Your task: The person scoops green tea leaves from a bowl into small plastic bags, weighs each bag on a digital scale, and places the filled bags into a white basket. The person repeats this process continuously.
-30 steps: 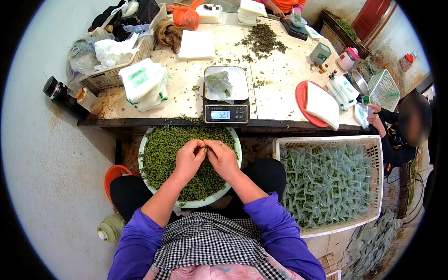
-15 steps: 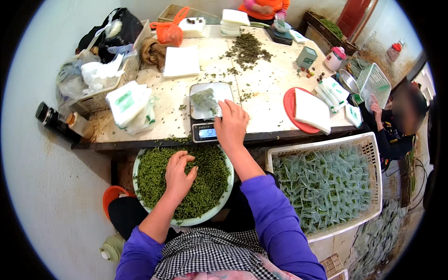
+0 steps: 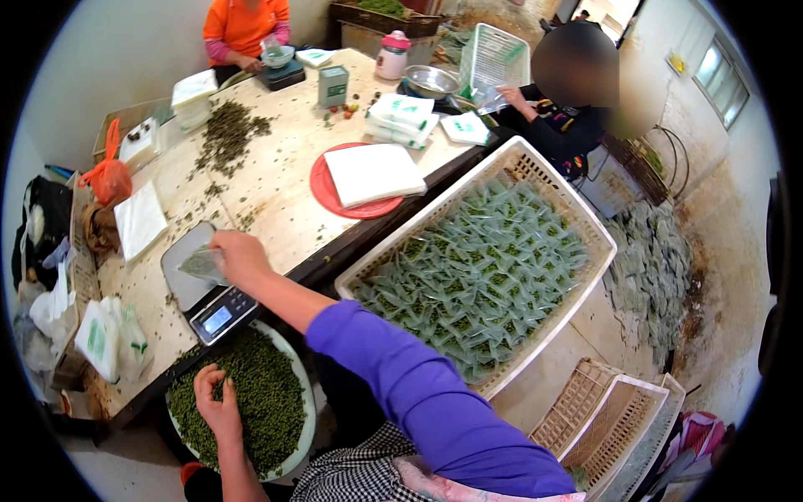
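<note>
My right hand (image 3: 240,258) pinches the edge of a small clear plastic bag (image 3: 201,265) of green contents, which rests on the pan of a digital scale (image 3: 186,289). The scale's display is lit, and it stands at the table's front edge. Below, my left hand (image 3: 217,403) hovers over a pale round basin (image 3: 308,410) filled with small green berries (image 3: 266,393) like peppercorns. Its fingers are loosely curled and apart, with nothing plain between them. Right of my arm, a white plastic crate (image 3: 535,368) holds many filled bags (image 3: 477,276) in rows.
The table (image 3: 276,176) bears a red plate (image 3: 328,188) with a white stack, a pile of dark green bits (image 3: 230,138), stacks of bags (image 3: 100,339) and a pink-lidded jar (image 3: 392,55). Two people sit across and to the right. Empty baskets (image 3: 577,410) stand on the floor.
The view has swung right, bringing more of the crate and floor into sight. My right hand stays at the bag on the scale. My left hand is still over the basin, its fingers more curled.
</note>
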The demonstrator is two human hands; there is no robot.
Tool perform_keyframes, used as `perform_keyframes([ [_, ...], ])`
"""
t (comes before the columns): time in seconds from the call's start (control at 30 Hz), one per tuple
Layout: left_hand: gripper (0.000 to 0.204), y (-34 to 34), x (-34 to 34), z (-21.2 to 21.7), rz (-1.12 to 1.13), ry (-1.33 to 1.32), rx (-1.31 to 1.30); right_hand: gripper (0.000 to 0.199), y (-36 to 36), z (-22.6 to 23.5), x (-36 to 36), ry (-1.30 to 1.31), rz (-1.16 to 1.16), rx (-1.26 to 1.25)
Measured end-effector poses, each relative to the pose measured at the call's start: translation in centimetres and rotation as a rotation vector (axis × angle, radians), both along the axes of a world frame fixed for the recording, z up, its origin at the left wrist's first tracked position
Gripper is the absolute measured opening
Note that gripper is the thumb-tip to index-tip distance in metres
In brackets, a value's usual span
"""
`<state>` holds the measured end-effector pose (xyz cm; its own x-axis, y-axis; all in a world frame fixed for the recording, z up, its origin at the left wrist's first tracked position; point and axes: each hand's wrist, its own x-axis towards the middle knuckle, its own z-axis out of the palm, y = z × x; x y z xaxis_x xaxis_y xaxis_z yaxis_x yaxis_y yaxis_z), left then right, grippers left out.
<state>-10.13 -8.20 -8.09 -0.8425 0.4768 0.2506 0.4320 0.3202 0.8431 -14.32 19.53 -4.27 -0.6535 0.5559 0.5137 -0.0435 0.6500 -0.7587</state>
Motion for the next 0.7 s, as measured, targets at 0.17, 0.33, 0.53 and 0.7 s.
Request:
perform_keyframes([
  [0.17, 0.016, 1.7, 0.2, 0.1, -0.074, -0.059, 0.002, 0.016, 11.3, 0.9, 14.7, 0.001, -0.191, -0.030],
  [0.33, 0.016, 4.2, -0.1, 0.3, -0.132, -0.051, -0.043, 0.014, 25.2, 3.2, 30.3, -0.121, -0.641, 0.102],
  [0.53, 0.014, 8.1, -1.2, 0.1, -0.163, 0.002, -0.078, 0.018, 38.1, 6.9, 43.3, -0.729, -1.202, 0.374],
  [0.7, 0.015, 11.5, -1.0, 1.2, -0.205, 0.031, -0.109, 0.019, 44.9, 5.0, 43.6, -0.987, -1.166, 0.513],
])
